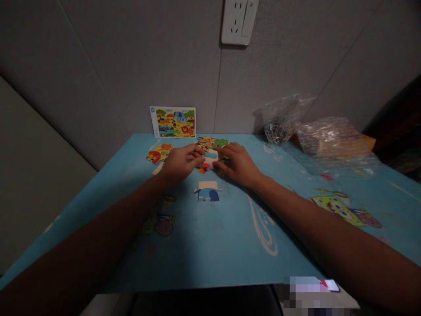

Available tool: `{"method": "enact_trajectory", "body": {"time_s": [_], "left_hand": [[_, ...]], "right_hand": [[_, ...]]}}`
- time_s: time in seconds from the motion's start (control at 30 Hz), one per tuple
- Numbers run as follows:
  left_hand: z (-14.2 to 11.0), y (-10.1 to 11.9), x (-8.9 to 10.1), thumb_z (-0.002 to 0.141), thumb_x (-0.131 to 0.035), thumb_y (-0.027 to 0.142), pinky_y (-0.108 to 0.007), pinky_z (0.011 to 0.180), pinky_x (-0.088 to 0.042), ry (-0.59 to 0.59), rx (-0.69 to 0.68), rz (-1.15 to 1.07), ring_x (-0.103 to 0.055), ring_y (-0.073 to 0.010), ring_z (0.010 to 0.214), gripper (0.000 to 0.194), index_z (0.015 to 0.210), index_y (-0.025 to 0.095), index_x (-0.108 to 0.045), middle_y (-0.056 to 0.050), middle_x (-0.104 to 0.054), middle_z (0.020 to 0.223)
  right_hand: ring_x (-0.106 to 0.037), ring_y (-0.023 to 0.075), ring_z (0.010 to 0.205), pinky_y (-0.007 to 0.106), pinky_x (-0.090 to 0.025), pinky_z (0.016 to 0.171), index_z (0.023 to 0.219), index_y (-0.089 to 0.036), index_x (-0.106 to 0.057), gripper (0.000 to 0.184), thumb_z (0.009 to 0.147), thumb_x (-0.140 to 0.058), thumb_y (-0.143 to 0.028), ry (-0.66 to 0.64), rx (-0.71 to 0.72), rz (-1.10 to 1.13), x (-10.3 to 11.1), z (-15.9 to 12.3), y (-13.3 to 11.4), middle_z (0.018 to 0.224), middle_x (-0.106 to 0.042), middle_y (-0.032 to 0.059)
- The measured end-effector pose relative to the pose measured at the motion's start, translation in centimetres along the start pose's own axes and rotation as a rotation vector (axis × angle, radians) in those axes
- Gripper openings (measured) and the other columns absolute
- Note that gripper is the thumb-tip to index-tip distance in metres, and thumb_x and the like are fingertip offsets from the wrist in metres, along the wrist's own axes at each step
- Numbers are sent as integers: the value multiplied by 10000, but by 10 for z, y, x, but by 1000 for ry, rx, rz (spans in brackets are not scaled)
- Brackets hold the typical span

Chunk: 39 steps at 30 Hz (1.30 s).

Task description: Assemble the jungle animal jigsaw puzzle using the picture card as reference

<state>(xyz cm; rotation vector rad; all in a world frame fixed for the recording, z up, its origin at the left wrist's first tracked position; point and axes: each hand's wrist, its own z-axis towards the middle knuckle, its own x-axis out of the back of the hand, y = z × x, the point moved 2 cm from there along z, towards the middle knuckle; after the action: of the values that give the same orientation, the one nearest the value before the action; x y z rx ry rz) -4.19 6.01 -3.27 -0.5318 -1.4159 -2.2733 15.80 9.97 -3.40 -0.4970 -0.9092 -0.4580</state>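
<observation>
Flat blue-elephant cardboard puzzle piece point(208, 194) lies on pale-blue patterned worktop point(210, 250). Beyond elephant piece: cream-teal-red puzzle piece point(211, 155), between left hand point(182, 163) and right hand point(240, 163). Fingertips of both at its edges; whether either grip is closed, cannot tell.

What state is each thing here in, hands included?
Left hand, fingers bent, beside the pale piece
Right hand, fingers bent, at that piece's right edge
Pale piece, between the hands; grip unclear
Blue piece, flat, apart from the others
Card, propped upright
Socket, nothing plugged in
Bags, crumpled
</observation>
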Motion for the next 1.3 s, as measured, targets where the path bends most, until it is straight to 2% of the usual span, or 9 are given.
{"method": "enact_trajectory", "body": {"time_s": [0.13, 0.2, 0.27, 0.4, 0.47, 0.57, 0.7, 1.13, 1.3], "left_hand": [[1, -2, 4, 810, -638, 290, -380, 870, -543, -71, -82, 227, -704, -197, 802, 199, 966, 182, -699, -41, -750, 839], [2, -2, 6, 827, -625, 283, -446, 983, -480, -97, -110, 363, -692, -206, 844, 177, 962, 196, -700, -30, -755, 862], [2, -1, 7, 838, -617, 272, -471, 1026, -438, -113, -150, 468, -671, -224, 920, 165, 965, 202, -696, -36, -752, 911], [2, -1, 8, 840, -616, 250, -449, 1030, -432, -89, -299, 562, -592, -260, 1107, 144, 941, 188, -696, -92, -714, 1083], [2, -3, 9, 837, -621, 246, -481, 1087, -382, -58, -330, 598, -534, -279, 1214, 123, 917, 196, -699, -102, -677, 1196], [1, -5, 10, 826, -634, 244, -555, 1141, -304, -33, -307, 655, -399, -325, 1367, 96, 881, 210, -705, -94, -597, 1359], [-1, -5, 10, 815, -649, 250, -603, 1167, -245, -14, -312, 689, -304, -366, 1439, 81, 839, 200, -708, -94, -545, 1428], [-3, -2, 9, 824, -658, 267, -656, 1170, -188, 12, -256, 752, -207, -402, 1486, 93, 837, 217, -736, -79, -485, 1487], [-3, 0, 9, 813, -670, 261, -663, 1170, -165, 16, -246, 762, -194, -412, 1487, 76, 823, 212, -726, -86, -475, 1491]], "right_hand": [[-593, 277, 997, 419, -437, 901, 1340, -155, -585, 434, 924, -562, -277, -6, -24, 12, -3, -1, 3, 1076, -694, 131], [-591, 273, 1019, 419, -433, 906, 1353, -179, -562, 440, 920, -554, -264, -8, -29, 31, -4, -1, 3, 1136, -683, 127], [-583, 279, 1068, 424, -424, 928, 1332, -191, -570, 422, 916, -555, -260, -25, -26, 40, -5, -2, 4, 1186, -669, 129], [-564, 290, 1106, 438, -413, 957, 1338, -188, -569, 443, 903, -576, -268, -80, -19, 25, -5, -2, 5, 1194, -654, 134], [-560, 292, 1097, 442, -414, 954, 1350, -177, -565, 460, 899, -580, -268, -99, -14, 15, -5, -2, 4, 1189, -646, 140], [-554, 293, 1082, 442, -417, 940, 1366, -179, -557, 477, 896, -576, -256, -109, -4, 5, -5, -2, 3, 1174, -645, 138], [-551, 290, 1085, 441, -415, 941, 1390, -187, -537, 494, 901, -561, -251, -103, 15, 11, -5, -2, 4, 1163, -649, 127], [-538, 328, 1154, 460, -399, 955, 1431, -205, -503, 600, 869, -648, -360, -136, 6, -31, -5, -3, 2, 1225, -642, 142], [-537, 325, 1156, 463, -396, 964, 1444, -195, -490, 612, 873, -657, -338, -129, 2, -8, -6, -3, 2, 1265, -647, 141]]}}
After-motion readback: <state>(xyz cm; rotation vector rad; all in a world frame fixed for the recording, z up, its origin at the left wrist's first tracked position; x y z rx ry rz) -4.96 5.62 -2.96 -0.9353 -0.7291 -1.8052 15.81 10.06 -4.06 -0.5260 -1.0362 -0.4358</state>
